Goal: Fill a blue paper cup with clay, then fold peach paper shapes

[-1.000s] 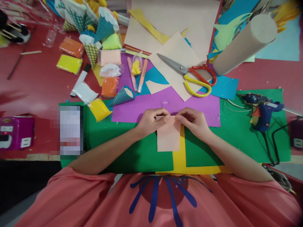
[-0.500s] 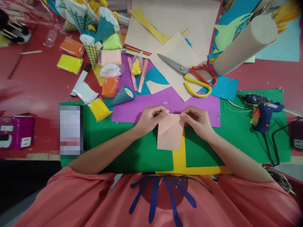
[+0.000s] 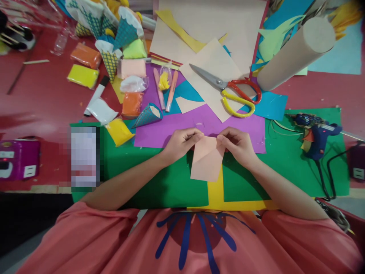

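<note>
A small piece of pale peach paper (image 3: 207, 161) hangs between my two hands, its lower edge loose over the green sheet (image 3: 171, 186). My left hand (image 3: 184, 144) pinches its upper left corner between thumb and fingers. At the upper right corner, my right hand (image 3: 237, 144) grips it the same way. Some fingertips of both hands are hidden behind the paper. Just beyond them lies a purple sheet (image 3: 176, 125). Scissors (image 3: 225, 85) with one red and one yellow handle rest on peach paper farther back.
A glue gun (image 3: 316, 139) with a black cord lies at the right. Behind it leans a peach roll (image 3: 296, 55). Packets of coloured clay, such as a yellow packet (image 3: 119, 132), and a patterned paper cone (image 3: 147, 116) are at the left, near a blurred-out phone (image 3: 84, 156).
Both hands keep their hold on the peach paper. Its lower part has tilted very slightly; the view has shifted a little. Nothing has been let go.
</note>
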